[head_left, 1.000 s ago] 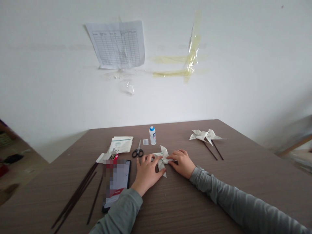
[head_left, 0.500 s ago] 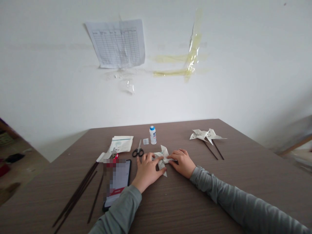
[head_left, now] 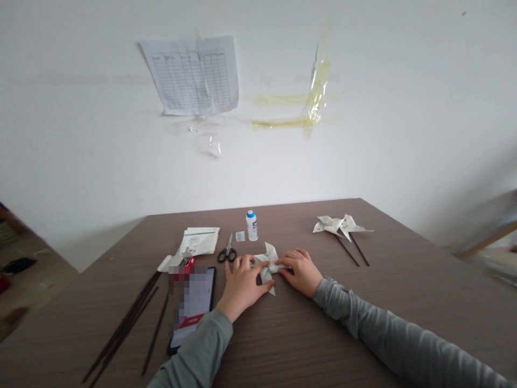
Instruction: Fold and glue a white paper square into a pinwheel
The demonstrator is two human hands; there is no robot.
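Observation:
A folded white paper pinwheel lies on the brown table between my hands, its blades spread out. My left hand reaches over its left side, with the index finger near the centre and the thumb at the lower blade. From the right, my right hand pinches the right blade, which its fingers partly cover. Just beyond the left hand are black-handled scissors. A white glue bottle with a blue cap stands upright behind the pinwheel, beside a small clear packet.
Two finished-looking pinwheels on dark sticks lie at the back right. To the left are a paper stack, a small red box, a phone and several dark sticks. A wall borders the table's back edge.
The whole view has shifted slightly. Both hands stay on the pinwheel in nearly the same pose, and nothing on the table has visibly moved.

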